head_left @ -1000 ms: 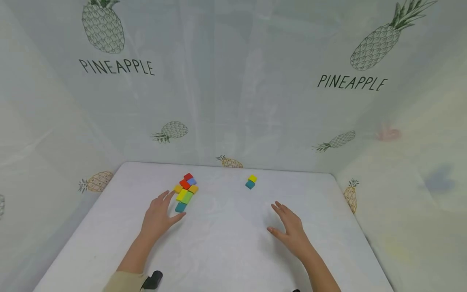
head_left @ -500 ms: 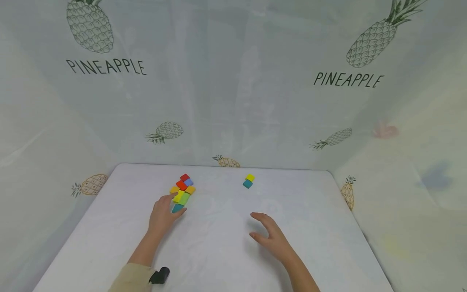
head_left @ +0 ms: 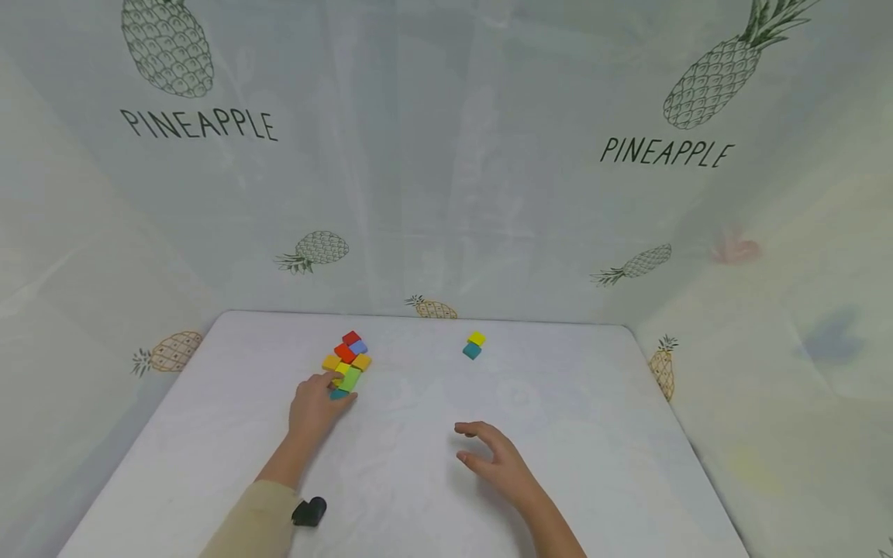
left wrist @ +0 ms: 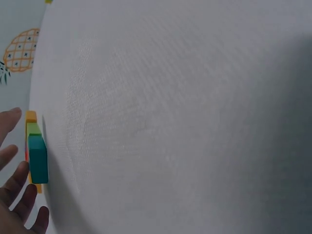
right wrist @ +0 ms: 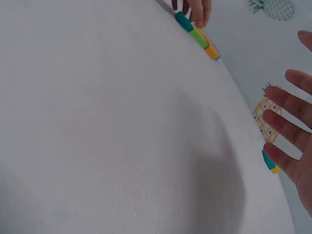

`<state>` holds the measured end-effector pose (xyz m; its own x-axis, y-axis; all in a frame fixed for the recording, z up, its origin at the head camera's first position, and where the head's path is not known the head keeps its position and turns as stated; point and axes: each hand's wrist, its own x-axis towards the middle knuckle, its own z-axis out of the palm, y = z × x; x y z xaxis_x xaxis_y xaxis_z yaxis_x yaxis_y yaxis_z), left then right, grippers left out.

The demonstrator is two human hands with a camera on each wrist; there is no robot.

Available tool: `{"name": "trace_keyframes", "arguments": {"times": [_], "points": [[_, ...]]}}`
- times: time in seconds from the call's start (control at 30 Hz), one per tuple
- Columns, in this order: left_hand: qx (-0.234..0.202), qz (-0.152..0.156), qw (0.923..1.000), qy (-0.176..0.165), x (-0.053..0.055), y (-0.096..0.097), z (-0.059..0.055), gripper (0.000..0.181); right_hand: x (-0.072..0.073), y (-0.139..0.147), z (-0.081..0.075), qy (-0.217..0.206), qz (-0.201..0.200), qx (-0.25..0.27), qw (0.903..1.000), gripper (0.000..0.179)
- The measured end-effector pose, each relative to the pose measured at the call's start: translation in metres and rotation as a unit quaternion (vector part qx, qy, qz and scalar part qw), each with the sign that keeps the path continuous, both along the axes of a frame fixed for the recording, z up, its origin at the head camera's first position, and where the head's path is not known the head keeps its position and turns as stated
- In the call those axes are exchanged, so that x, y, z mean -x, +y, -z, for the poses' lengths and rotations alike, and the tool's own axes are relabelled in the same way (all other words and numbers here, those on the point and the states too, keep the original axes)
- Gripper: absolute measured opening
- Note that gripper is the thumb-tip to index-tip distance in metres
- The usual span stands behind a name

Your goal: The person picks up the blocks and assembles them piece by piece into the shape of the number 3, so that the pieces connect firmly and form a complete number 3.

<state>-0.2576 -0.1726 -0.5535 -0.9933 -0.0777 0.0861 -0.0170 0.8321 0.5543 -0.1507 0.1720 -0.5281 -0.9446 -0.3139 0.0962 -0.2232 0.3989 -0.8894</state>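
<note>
Coloured blocks lie in a cluster at the left of the white table. In the head view my left hand (head_left: 312, 409) reaches over its near end, thumb beside the teal block (head_left: 339, 394) and fingertips over the yellow block (head_left: 343, 369). The left wrist view shows its fingers spread next to the upright side of the teal block (left wrist: 38, 160). The light green block (head_left: 350, 380) sits at the thumb side, partly uncovered. My right hand (head_left: 501, 463) hovers over the middle of the table, holding nothing, its fingers parted from the thumb.
Beyond the left hand, red blocks (head_left: 345, 353), a blue block (head_left: 358, 347) and orange blocks (head_left: 361, 362) continue the cluster. A separate pair, yellow (head_left: 477, 339) and teal (head_left: 472, 351), lies towards the table's far edge. A pineapple-print curtain (head_left: 446, 194) hangs behind.
My left hand has moved in over the near blocks, now covering part of the yellow and teal ones. My right hand has moved left and nearer to the body. The view has shifted slightly.
</note>
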Motion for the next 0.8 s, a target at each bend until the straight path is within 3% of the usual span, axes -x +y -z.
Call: {"name": "trace_keyframes", "arguments": {"times": [0.27, 0.53, 0.8], "points": [[0.014, 0.007, 0.9998, -0.015, 0.006, 0.005, 0.001, 0.049, -0.003, -0.006, 0.003, -0.013, -0.015, 0.009, 0.9998, 0.041], [0.042, 0.020, 0.9989, -0.005, 0.011, 0.003, 0.000, 0.042, -0.004, -0.010, 0.002, -0.016, -0.022, 0.005, 0.9996, 0.040], [0.022, 0.045, 0.9987, 0.006, 0.015, -0.002, 0.002, 0.037, -0.004, -0.011, 0.006, -0.017, -0.022, 0.007, 0.9996, 0.040]]}}
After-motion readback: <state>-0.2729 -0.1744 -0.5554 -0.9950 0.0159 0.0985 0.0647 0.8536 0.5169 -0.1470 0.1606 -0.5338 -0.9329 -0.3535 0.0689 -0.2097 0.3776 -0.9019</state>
